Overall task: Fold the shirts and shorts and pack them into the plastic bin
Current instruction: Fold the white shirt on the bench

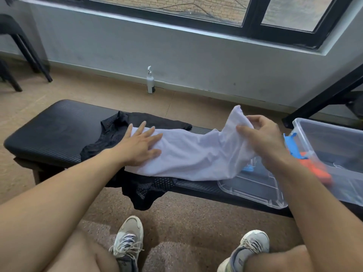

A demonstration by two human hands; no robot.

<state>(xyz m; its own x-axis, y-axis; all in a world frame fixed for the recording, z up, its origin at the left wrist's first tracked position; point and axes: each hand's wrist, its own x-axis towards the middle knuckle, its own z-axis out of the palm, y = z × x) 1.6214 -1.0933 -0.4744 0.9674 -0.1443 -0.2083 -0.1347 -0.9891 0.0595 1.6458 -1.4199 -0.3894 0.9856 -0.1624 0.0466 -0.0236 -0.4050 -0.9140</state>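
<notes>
Black padded tabletop under window. White shirt lies long axis left-right. I see left hand flat, fingers straight, pressing its left end; right hand pinches the raised right end, nearest the plastic bin.

Bare forearms, no sleeves; bare knees; grey-white lace-up sneakers, white laces, pale soles.

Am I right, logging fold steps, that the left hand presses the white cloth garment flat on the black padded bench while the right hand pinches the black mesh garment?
Wrong: the head view shows the right hand pinching the white cloth garment's raised end, not the black mesh garment. The left hand does press it on the black padded bench.
</notes>
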